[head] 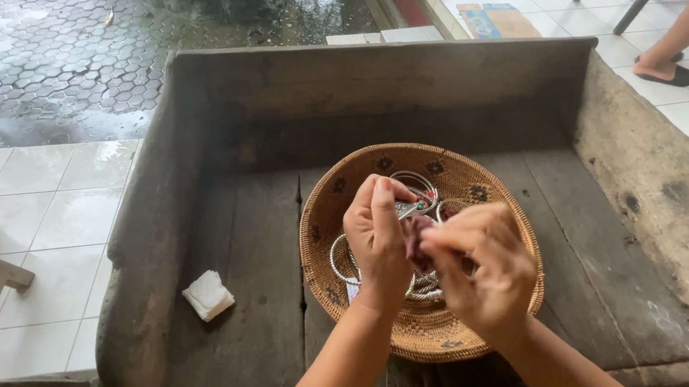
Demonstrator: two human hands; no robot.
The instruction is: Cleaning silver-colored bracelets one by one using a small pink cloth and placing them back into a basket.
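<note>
Woven basket (475, 187) sitting under your hands, left hand (378, 240) gripping silver jewellery (413, 206), right hand (486, 268) pinching dark cloth (417, 241)

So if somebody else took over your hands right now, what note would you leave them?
Left hand: pinching a silver piece with red and green stones over the woven basket.
Right hand: holding a small dark cloth against that piece.
In the basket: silver bangles.
On the wooden tray: a folded white tissue, left of the basket.
Done or left: cannot tell which pieces have been rubbed.
</note>
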